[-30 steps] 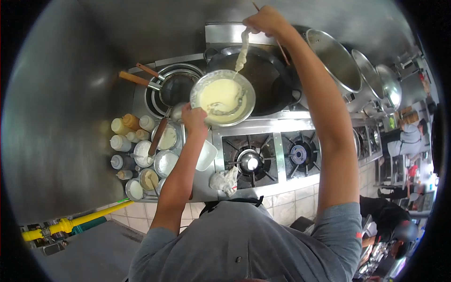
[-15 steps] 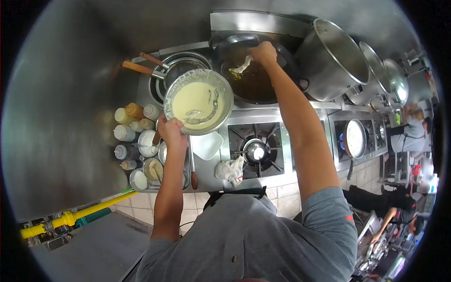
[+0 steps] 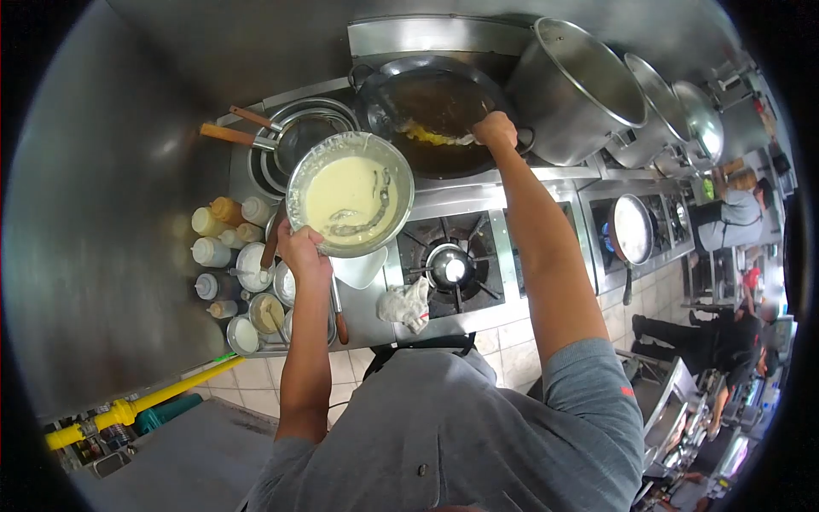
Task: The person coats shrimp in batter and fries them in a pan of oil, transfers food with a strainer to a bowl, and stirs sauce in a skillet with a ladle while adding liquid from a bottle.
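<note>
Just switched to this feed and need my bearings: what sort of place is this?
Most likely a commercial kitchen: there are gas burners set in a metal range, large metal pots along it, and grouped squeeze bottles near the left hand.

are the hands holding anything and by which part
The left hand grips the metal bowl by its near-left rim. The right hand seems to pinch the battered strip by its right end.
</note>
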The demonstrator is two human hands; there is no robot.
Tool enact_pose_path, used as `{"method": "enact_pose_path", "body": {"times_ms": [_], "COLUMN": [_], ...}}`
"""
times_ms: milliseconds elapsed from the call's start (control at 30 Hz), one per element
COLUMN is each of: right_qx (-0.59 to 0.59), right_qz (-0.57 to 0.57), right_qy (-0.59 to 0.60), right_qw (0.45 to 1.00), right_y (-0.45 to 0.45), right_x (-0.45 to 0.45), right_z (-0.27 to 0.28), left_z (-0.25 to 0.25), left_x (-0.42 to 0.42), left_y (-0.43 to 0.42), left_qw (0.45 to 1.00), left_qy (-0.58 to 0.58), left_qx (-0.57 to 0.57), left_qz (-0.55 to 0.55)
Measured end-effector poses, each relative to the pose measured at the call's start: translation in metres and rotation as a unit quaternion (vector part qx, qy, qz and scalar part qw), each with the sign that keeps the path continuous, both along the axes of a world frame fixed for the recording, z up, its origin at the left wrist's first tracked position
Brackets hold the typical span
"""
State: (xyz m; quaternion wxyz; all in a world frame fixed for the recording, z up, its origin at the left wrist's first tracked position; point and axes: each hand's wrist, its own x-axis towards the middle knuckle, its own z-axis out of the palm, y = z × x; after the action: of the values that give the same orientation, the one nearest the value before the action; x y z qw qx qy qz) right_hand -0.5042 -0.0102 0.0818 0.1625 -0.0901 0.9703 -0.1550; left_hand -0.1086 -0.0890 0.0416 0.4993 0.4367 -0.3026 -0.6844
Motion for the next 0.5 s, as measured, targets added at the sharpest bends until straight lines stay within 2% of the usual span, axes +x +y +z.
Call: {"method": "enact_pose_path", "body": {"times_ms": [167, 300, 433, 500], "right_qx": [0.062, 0.115, 0.055, 0.015], "right_qz": [0.070, 0.125, 0.114, 0.095], "right_qy": [0.080, 0.134, 0.167, 0.150], "right_qw": [0.992, 0.976, 0.978, 0.984], "right_y": [0.020, 0.031, 0.049, 0.056], "right_x": [-0.010, -0.013, -0.003, 0.005], "right_z": [-0.025, -0.020, 0.005, 0.023], "left_z": [0.008, 0.017, 0.020, 0.028], "left_x": [0.005, 0.009, 0.024, 0.033], "left_y": [0.010, 0.019, 0.028, 0.035], "left_qw": [1.000, 1.000, 1.000, 0.998], "left_qy": [-0.006, 0.018, -0.011, 0.008], "left_qx": [-0.003, -0.004, -0.013, 0.008], "left_qz": [-0.010, -0.024, -0.021, -0.057]}}
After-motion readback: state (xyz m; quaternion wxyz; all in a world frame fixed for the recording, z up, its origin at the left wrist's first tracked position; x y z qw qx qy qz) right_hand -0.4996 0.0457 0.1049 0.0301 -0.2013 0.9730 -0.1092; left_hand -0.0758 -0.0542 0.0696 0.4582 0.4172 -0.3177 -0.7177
